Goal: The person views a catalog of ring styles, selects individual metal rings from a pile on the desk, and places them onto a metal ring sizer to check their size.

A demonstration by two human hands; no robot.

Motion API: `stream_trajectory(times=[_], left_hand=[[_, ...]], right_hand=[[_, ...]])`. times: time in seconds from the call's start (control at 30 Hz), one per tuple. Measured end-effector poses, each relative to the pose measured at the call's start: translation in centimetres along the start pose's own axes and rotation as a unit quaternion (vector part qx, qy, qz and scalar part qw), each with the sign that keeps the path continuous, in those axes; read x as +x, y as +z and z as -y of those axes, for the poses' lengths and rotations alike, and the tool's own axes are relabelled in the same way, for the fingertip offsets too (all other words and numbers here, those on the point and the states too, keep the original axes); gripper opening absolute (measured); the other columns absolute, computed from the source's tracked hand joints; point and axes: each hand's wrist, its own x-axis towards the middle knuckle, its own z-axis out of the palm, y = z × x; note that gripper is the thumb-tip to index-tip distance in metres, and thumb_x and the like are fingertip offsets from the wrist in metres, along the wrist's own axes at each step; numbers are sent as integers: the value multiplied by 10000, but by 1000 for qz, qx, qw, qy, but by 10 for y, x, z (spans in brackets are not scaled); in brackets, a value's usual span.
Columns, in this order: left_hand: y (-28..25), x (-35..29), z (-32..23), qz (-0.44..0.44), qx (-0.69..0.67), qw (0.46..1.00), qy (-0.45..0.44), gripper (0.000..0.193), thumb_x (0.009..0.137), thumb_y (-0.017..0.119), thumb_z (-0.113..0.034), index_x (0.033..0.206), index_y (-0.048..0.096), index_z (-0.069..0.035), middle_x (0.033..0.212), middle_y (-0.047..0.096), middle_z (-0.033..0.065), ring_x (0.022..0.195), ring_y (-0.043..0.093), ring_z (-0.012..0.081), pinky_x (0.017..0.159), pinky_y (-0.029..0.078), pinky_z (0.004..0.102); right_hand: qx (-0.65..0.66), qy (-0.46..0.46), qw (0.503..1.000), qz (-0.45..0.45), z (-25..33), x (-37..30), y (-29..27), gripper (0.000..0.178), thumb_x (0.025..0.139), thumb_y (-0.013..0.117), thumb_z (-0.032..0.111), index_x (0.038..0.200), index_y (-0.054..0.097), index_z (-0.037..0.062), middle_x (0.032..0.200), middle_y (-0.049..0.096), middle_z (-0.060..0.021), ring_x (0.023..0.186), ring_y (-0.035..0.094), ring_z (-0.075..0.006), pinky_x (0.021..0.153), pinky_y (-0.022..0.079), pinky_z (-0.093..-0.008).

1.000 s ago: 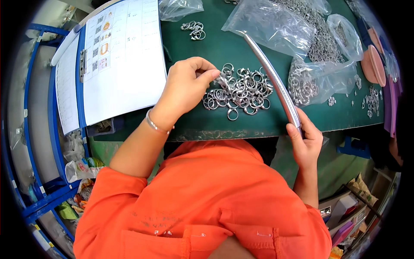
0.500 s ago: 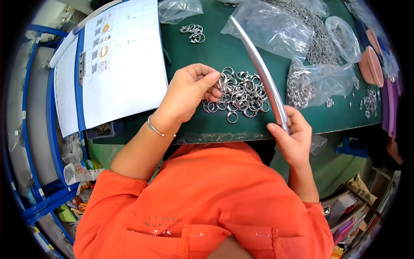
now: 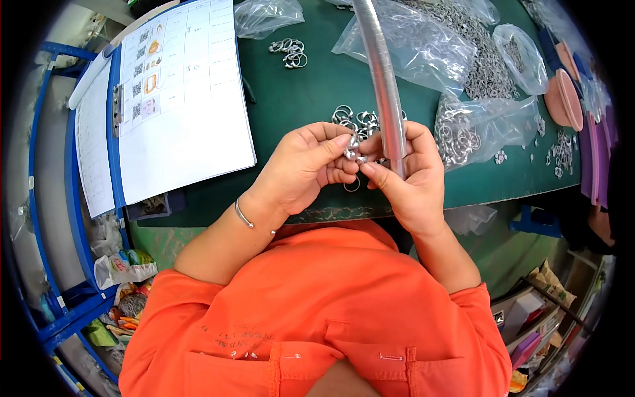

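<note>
My left hand (image 3: 301, 162), with a thin bangle at its wrist, pinches a small silver ring (image 3: 352, 151) between thumb and fingers. My right hand (image 3: 417, 182) grips the narrow end of a tapered metal ring mandrel (image 3: 380, 73), which points up and away. The tips of my right thumb and forefinger also come up to the ring, so both hands nearly meet over it. Behind them lies a heap of silver rings (image 3: 365, 120), partly hidden by my hands and the mandrel. One loose ring (image 3: 352, 184) shows below my fingers.
A clipboard with printed sheets (image 3: 185, 126) lies at the left of the green table (image 3: 284, 92). A few rings (image 3: 289, 51) sit apart beyond it. Plastic bags of metal parts (image 3: 456, 135) spread across the right, near a pink bowl (image 3: 563, 99). Blue shelving (image 3: 40, 152) stands at left.
My right hand has moved left with the mandrel, which now stands more upright, and has met my left hand. My left hand has shifted slightly right and nearer, lifting a ring off the heap.
</note>
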Motion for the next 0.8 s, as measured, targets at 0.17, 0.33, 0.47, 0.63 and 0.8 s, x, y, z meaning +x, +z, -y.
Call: stream_trajectory(times=[0.17,0.33,0.47,0.63,0.8], left_hand=[[1,-2,2,-10,12,1000,15,157,874,553,-116,946,522,20,817,598,96,675,610,144,617,528,255],[4,-6,1,-62,126,986,91,146,865,561,-94,963,549,13,818,614,78,688,607,126,628,522,242],[9,-11,-1,-67,199,970,121,139,860,555,-62,968,567,26,803,614,73,689,605,117,621,511,218],[10,-13,-4,-11,337,927,166,127,845,546,-17,954,586,36,806,599,55,685,591,98,613,496,199],[11,-17,-4,-12,330,932,147,125,850,554,-23,947,582,50,902,577,68,728,565,88,647,476,200]], right_hand=[[-14,-24,1000,6,-2,1,-1,414,760,592,-100,1100,377,-1,886,558,-92,829,559,-128,730,471,-248],[-27,1,1000,-1,3,0,-7,422,757,597,-100,1107,381,-5,871,554,-87,821,549,-120,739,464,-249],[-59,18,998,-10,5,0,-7,414,755,598,-101,1104,393,-13,873,554,-78,831,550,-113,753,464,-239],[-88,19,996,6,7,0,-10,403,753,596,-101,1099,408,-14,906,564,-78,860,557,-108,766,468,-233],[-169,8,985,15,7,-1,-12,393,747,604,-94,1088,431,-2,885,594,-67,840,570,-98,755,466,-232]])
